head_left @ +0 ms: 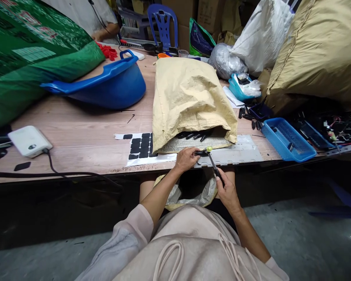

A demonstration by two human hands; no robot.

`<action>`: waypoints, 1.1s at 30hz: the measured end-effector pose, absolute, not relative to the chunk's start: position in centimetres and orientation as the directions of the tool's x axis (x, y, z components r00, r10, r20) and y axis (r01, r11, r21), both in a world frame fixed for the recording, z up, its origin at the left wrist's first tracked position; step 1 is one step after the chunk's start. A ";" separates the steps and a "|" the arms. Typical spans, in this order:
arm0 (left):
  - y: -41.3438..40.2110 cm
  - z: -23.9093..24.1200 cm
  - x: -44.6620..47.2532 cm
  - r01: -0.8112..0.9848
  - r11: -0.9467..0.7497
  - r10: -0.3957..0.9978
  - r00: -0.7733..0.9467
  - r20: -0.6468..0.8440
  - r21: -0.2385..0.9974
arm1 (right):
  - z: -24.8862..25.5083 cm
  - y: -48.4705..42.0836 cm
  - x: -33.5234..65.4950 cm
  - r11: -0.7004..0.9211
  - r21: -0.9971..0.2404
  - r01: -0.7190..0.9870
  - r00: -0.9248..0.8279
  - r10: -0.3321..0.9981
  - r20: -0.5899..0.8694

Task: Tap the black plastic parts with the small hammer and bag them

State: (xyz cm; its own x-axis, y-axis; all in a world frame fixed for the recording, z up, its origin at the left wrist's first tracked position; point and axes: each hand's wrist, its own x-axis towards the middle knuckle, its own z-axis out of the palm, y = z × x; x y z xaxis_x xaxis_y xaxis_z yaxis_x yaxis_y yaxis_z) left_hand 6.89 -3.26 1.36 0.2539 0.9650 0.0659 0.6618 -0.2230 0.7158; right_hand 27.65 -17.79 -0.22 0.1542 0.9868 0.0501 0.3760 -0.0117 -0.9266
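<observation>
My left hand [187, 159] is closed on a small black part [202, 153] at the table's front edge. In my right hand [228, 191] is a small hammer [214, 166] with a dark grip and a yellow-green head. The hammer's head is at the black part; whether they touch I cannot tell. Just behind, a tan woven sack [193, 93] lies with its mouth towards me, several black pieces [194, 135] showing inside. Under my hands is a pale grey board [245, 150]. To its left lies a white sheet with black stickers [140, 146].
A blue basin [117, 84] and a white power bank [31, 141] with a cable stand on the left. At right are a blue basket [289, 138] and large sacks [318, 50]. Another open sack [206, 195] hangs between my knees. A person's arm [107, 31] shows across the table.
</observation>
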 end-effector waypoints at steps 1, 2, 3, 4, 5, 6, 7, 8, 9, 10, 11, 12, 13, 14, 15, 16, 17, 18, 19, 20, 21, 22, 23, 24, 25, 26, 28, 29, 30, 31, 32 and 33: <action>-3.3 1.4 6.9 0.660 -0.221 0.965 0.253 0.065 0.718 | -0.2 -17.9 27.7 -0.014 -0.926 0.377 0.154 0.987 0.047; -3.3 1.4 6.9 0.658 -0.219 0.966 0.252 0.063 0.721 | -0.2 -18.1 27.7 -0.016 -0.922 0.387 0.155 0.987 0.048; -3.3 1.4 6.9 0.657 -0.216 0.966 0.251 0.060 0.722 | -0.2 -18.2 27.7 -0.017 -0.915 0.403 0.156 0.986 0.050; -3.3 1.5 6.9 0.657 -0.214 0.966 0.251 0.057 0.723 | -0.1 -18.3 27.7 -0.016 -0.907 0.421 0.158 0.986 0.056; -3.2 1.4 6.9 0.657 -0.211 0.966 0.251 0.054 0.724 | 0.0 -18.4 27.6 -0.015 -0.898 0.441 0.159 0.985 0.062; -3.2 1.4 6.9 0.657 -0.209 0.967 0.251 0.051 0.724 | 0.1 -18.5 27.6 -0.014 -0.888 0.459 0.158 0.985 0.067; -3.2 1.3 6.9 0.658 -0.207 0.967 0.251 0.049 0.724 | 0.4 -18.5 27.5 -0.012 -0.879 0.477 0.156 0.985 0.071; -3.1 1.3 6.8 0.658 -0.205 0.967 0.250 0.046 0.724 | 0.7 -18.5 27.4 -0.008 -0.869 0.496 0.151 0.985 0.077; -3.1 1.2 6.8 0.658 -0.203 0.967 0.250 0.045 0.725 | 1.1 -18.5 27.3 0.000 -0.856 0.517 0.146 0.985 0.088; -3.1 1.1 6.8 0.658 -0.202 0.968 0.249 0.043 0.725 | 1.6 -18.4 27.1 0.014 -0.842 0.539 0.140 0.984 0.106; -3.1 1.1 6.8 0.658 -0.200 0.968 0.248 0.041 0.726 | 2.1 -18.4 26.9 0.036 -0.829 0.558 0.135 0.982 0.134; -3.0 1.0 6.8 0.659 -0.198 0.968 0.246 0.040 0.726 | 2.5 -18.4 26.7 0.062 -0.817 0.574 0.131 0.977 0.166; -3.0 0.9 6.7 0.659 -0.196 0.969 0.245 0.039 0.726 | 2.8 -18.3 26.5 0.088 -0.806 0.585 0.129 0.971 0.199; -3.0 0.9 6.7 0.659 -0.195 0.969 0.245 0.038 0.726 | 2.9 -18.3 26.3 0.111 -0.796 0.595 0.127 0.965 0.230; -3.0 0.8 6.8 0.660 -0.194 0.969 0.244 0.037 0.726 | 2.9 -18.3 26.1 0.128 -0.787 0.604 0.127 0.959 0.253; -3.0 0.8 6.8 0.660 -0.192 0.969 0.245 0.034 0.726 | 2.7 -18.3 26.0 0.136 -0.778 0.613 0.125 0.956 0.265; -3.0 0.9 6.8 0.661 -0.188 0.970 0.243 0.030 0.726 | 2.3 -18.3 25.9 0.134 -0.771 0.623 0.119 0.957 0.263; -3.0 0.9 6.9 0.663 -0.183 0.970 0.240 0.026 0.726 | 1.9 -18.4 25.8 0.122 -0.766 0.631 0.113 0.963 0.246; -3.0 0.9 6.9 0.664 -0.177 0.972 0.236 0.022 0.726 | 1.4 -18.5 25.9 0.099 -0.763 0.639 0.102 0.972 0.212; -3.0 1.0 6.9 0.665 -0.173 0.972 0.233 0.018 0.726 | 1.1 -18.6 25.9 0.077 -0.762 0.643 0.094 0.979 0.178; -3.0 1.0 6.9 0.665 -0.171 0.972 0.233 0.016 0.727 | 0.8 -18.6 26.0 0.057 -0.763 0.644 0.095 0.983 0.154; -3.0 1.1 6.9 0.665 -0.173 0.972 0.235 0.016 0.727 | 0.7 -18.7 26.1 0.048 -0.765 0.643 0.092 0.986 0.139; -3.0 1.1 6.9 0.664 -0.177 0.971 0.239 0.018 0.727 | 0.8 -18.7 26.2 0.048 -0.769 0.638 0.090 0.986 0.137; -3.0 1.1 6.9 0.663 -0.183 0.969 0.245 0.020 0.726 | 1.1 -18.7 26.2 0.056 -0.775 0.630 0.090 0.985 0.145; -3.0 1.1 6.9 0.663 -0.187 0.969 0.248 0.023 0.725 | 1.5 -18.7 26.2 0.070 -0.780 0.622 0.090 0.983 0.160; -3.0 1.0 6.9 0.664 -0.189 0.968 0.249 0.025 0.724 | 1.9 -18.6 26.2 0.084 -0.784 0.615 0.093 0.979 0.179; -3.0 1.0 6.9 0.667 -0.191 0.968 0.250 0.026 0.720 | 2.7 -18.4 26.1 0.109 -0.780 0.616 0.107 0.970 0.220; -3.0 1.0 6.9 0.669 -0.192 0.968 0.251 0.025 0.718 | 3.0 -18.3 26.1 0.115 -0.775 0.622 0.116 0.965 0.236; -3.0 1.0 6.9 0.669 -0.192 0.968 0.252 0.024 0.718 | 3.1 -18.3 26.1 0.118 -0.768 0.630 0.122 0.961 0.247; -3.0 1.0 6.9 0.669 -0.193 0.967 0.252 0.025 0.718 | 3.2 -18.2 26.2 0.118 -0.762 0.637 0.128 0.958 0.256; -3.0 1.0 6.9 0.669 -0.195 0.967 0.253 0.026 0.717 | 3.2 -18.2 26.2 0.117 -0.757 0.643 0.135 0.956 0.262; -2.9 1.0 6.9 0.669 -0.196 0.967 0.255 0.027 0.717 | 3.2 -18.3 26.3 0.111 -0.753 0.648 0.144 0.954 0.264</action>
